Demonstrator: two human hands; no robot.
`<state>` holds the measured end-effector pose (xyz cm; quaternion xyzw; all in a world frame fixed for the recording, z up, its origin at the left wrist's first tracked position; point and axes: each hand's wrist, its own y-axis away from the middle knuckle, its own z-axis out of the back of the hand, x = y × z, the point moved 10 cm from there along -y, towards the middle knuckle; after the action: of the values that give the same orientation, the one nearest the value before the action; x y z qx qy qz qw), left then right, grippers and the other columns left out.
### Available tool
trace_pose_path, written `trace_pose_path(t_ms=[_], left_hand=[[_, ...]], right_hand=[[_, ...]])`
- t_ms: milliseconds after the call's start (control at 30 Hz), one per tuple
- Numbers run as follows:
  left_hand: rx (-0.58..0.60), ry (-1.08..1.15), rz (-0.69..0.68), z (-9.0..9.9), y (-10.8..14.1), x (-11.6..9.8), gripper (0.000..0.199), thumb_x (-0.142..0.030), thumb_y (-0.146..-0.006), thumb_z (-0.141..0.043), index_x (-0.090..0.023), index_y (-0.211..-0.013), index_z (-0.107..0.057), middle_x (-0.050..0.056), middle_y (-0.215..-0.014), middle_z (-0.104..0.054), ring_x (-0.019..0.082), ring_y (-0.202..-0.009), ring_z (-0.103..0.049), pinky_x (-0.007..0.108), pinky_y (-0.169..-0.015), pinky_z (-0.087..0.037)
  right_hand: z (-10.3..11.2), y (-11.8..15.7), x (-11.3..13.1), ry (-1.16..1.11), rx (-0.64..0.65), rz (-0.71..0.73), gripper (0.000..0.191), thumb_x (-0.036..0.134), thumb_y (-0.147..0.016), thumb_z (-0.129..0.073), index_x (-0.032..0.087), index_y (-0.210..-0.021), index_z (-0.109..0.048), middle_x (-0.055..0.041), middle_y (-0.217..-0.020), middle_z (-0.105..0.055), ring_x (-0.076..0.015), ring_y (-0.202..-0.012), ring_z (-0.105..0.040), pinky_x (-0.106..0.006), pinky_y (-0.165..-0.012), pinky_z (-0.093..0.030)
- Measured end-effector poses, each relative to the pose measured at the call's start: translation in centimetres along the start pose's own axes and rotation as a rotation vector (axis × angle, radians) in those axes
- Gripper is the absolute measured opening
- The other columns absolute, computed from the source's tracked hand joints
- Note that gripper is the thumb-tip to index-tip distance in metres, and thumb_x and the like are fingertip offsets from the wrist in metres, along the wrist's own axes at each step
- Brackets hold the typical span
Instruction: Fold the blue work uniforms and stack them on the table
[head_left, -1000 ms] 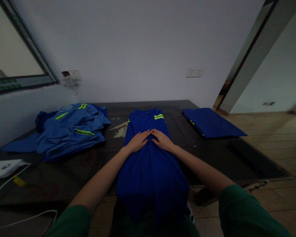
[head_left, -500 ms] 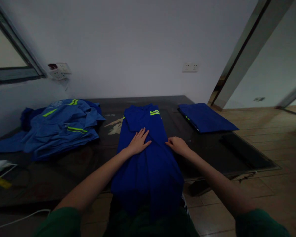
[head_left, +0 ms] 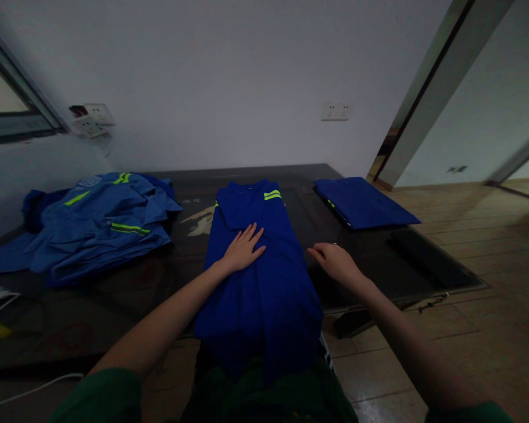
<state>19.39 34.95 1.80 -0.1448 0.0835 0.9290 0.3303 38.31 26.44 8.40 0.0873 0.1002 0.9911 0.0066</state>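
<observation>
A dark blue work jacket (head_left: 286,276) with yellow-green stripes lies partly folded on the dark table, its collar at the far end and its lower part hanging over the near edge. On its middle, just below a folded-over sleeve, my left hand (head_left: 243,249) rests flat with fingers spread. My right hand (head_left: 336,260) is to the right of the jacket, apart from its edge, above the table. Its fingers are curled in with nothing visible in them.
A heap of loose blue jackets (head_left: 101,229) lies on the left of the table (head_left: 158,305). At the right stands a neatly folded blue garment (head_left: 365,202). A dark flat object (head_left: 432,255) lies near the right edge. A white cable (head_left: 35,389) runs at lower left.
My right hand has moved away from the jacket's right edge, out to the right. My left hand stays flat on the jacket. The whole view has shifted slightly.
</observation>
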Motion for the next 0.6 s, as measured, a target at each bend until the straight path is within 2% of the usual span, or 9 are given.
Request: trace_pose_path(t_ms=[67,133,200,267,367,433,500,600], left_hand=[[-0.016,0.003,-0.006,0.0,0.0,0.0,0.063,-0.053,-0.096,-0.030,-0.022,-0.150,-0.023,0.010,-0.158,-0.013,0.025,-0.145,-0.012,0.047,-0.115,-0.019],[-0.021,0.006,-0.008,0.0,-0.1,0.1,0.063,-0.054,-0.096,-0.030,-0.022,-0.150,-0.023,0.010,-0.158,-0.013,0.025,-0.145,-0.012,0.047,-0.115,-0.019],[-0.017,0.005,-0.006,-0.1,-0.1,0.1,0.064,-0.054,-0.096,-0.029,-0.021,-0.150,-0.023,0.010,-0.158,-0.013,0.025,-0.145,-0.011,0.047,-0.115,-0.019],[-0.012,0.001,-0.003,-0.2,-0.1,0.1,0.064,-0.054,-0.096,-0.029,-0.021,-0.150,-0.023,0.010,-0.158,-0.012,0.025,-0.145,-0.011,0.046,-0.116,-0.018],[-0.019,-0.003,-0.003,-0.2,-0.1,0.1,0.063,-0.053,-0.096,-0.030,-0.020,-0.150,-0.024,0.010,-0.158,-0.013,0.025,-0.145,-0.012,0.047,-0.115,-0.019],[-0.029,-0.005,-0.008,-0.1,-0.2,0.1,0.063,-0.053,-0.096,-0.032,-0.021,-0.150,-0.025,0.010,-0.157,-0.014,0.025,-0.145,-0.012,0.047,-0.115,-0.020],[-0.031,-0.008,-0.009,-0.2,-0.2,0.1,0.064,-0.053,-0.095,-0.033,-0.021,-0.150,-0.025,0.011,-0.157,-0.014,0.026,-0.145,-0.013,0.047,-0.115,-0.021],[-0.015,-0.012,0.008,-0.4,-0.3,0.3,0.065,-0.053,-0.095,-0.034,-0.020,-0.150,-0.025,0.012,-0.157,-0.014,0.026,-0.145,-0.013,0.047,-0.115,-0.020]], right_hand=[[-0.8,3.3,-0.5,-0.116,0.084,-0.009,0.042,0.038,-0.097,-0.038,0.021,-0.068,-0.064,-0.0041,-0.066,-0.068,-0.0171,-0.064,-0.064,-0.025,-0.058,-0.038],[-2.6,7.1,-1.0,-0.305,0.194,-0.038,0.047,0.043,-0.094,-0.040,0.022,-0.058,-0.063,-0.0039,-0.055,-0.065,-0.0171,-0.054,-0.061,-0.026,-0.054,-0.038],[-4.3,10.5,-1.6,-0.422,0.206,-0.112,0.046,0.048,-0.089,-0.044,0.023,-0.057,-0.065,-0.0064,-0.058,-0.067,-0.0198,-0.055,-0.062,-0.028,-0.055,-0.040],[-5.8,12.8,-1.2,-0.567,0.181,-0.145,0.039,0.052,-0.084,-0.048,0.025,-0.066,-0.069,-0.0074,-0.071,-0.071,-0.0234,-0.067,-0.066,-0.031,-0.062,-0.044],[-8.1,13.8,0.9,-0.902,0.180,-0.137,0.042,0.060,-0.079,-0.050,0.024,-0.084,-0.072,-0.0073,-0.088,-0.073,-0.0262,-0.086,-0.066,-0.035,-0.076,-0.049],[-9.0,13.8,2.0,-1.117,0.201,-0.161,0.048,0.064,-0.076,-0.053,0.022,-0.088,-0.071,-0.0074,-0.091,-0.072,-0.0262,-0.090,-0.065,-0.037,-0.081,-0.050],[-9.5,13.7,2.4,-1.262,0.229,-0.195,0.048,0.065,-0.073,-0.059,0.020,-0.088,-0.071,-0.0066,-0.088,-0.072,-0.0254,-0.087,-0.065,-0.038,-0.082,-0.050],[-9.4,14.2,1.4,-1.330,0.251,-0.245,0.044,0.061,-0.068,-0.068,0.019,-0.083,-0.069,-0.0049,-0.080,-0.070,-0.0230,-0.076,-0.064,-0.035,-0.073,-0.051]])
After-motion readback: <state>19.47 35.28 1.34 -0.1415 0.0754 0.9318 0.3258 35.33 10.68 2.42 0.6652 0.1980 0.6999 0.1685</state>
